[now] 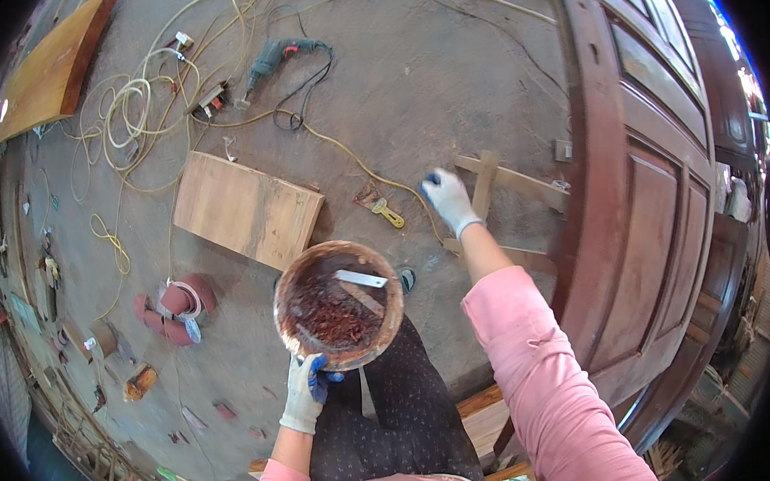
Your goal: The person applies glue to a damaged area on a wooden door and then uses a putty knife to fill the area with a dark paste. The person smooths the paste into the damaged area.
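My left hand (304,393), in a white glove with blue on its finger side, grips the near rim of a round, worn bowl (391,335) above my lap. Dark red-brown crumbly material (333,321) lies in the bowl. A flat scraper (360,278) with a pale metal strip rests against the bowl's inner wall. My right hand (449,199), gloved the same way, reaches out over the floor beside some wooden strips. Its fingers look curled, slightly blurred, and whatever they may hold is hidden. To its left lies a putty knife with a yellow handle (389,213).
A paneled brown door (650,251) stands along the right. Crossed wooden strips (513,180) lean near it. On the floor are a wooden board (242,205), a corded drill (277,60), coiled hoses and cords (130,106), and reddish sanding-belt rolls (186,297). A thick plank (57,66) is far left.
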`<action>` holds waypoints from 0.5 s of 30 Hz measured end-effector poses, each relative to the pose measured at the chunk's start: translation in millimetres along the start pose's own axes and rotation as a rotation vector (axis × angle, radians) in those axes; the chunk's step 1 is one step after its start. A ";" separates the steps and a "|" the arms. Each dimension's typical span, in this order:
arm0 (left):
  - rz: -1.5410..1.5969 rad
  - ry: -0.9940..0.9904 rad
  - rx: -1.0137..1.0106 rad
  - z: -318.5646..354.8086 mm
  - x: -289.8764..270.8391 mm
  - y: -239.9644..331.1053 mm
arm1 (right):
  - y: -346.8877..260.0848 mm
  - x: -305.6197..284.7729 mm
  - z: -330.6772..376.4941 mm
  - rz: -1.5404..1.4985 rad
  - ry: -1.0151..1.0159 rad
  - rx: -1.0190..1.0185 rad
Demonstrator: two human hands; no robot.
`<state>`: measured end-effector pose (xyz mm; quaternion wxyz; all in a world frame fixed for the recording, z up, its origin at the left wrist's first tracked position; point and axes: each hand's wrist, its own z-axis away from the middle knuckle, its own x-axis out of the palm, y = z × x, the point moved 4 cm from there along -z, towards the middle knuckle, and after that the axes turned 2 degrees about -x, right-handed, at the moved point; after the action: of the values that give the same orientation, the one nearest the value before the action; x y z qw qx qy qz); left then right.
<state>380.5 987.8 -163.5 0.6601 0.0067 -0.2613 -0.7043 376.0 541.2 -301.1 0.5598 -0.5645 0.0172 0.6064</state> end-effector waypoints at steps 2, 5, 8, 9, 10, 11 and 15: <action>0.119 0.149 -0.018 -6.8 -23.1 -11.3 | 54.7 55.6 19.0 0.018 -0.217 0.180; 0.237 0.277 -0.012 -41.9 -77.9 -24.1 | 105.5 136.3 39.3 0.198 -0.415 0.280; 0.274 0.308 0.086 -92.1 -107.7 -2.8 | 145.0 219.4 25.3 0.286 -0.438 0.320; 0.317 0.339 0.102 -102.3 -127.4 -5.5 | 162.7 248.2 20.5 0.372 -0.489 0.353; 0.324 0.371 0.117 -115.3 -130.7 7.6 | 176.9 268.1 12.8 0.433 -0.402 0.342; 0.329 0.402 0.130 -129.7 -134.0 22.1 | 191.5 286.6 6.5 0.492 -0.314 0.334; 0.323 0.435 0.177 -162.2 -177.5 55.3 | 225.4 342.7 -12.3 0.652 -0.075 0.371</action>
<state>512.1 1095.6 -342.2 0.8012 0.1737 -0.1716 -0.5463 317.3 675.3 -684.4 0.4306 -0.3957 0.2849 0.7595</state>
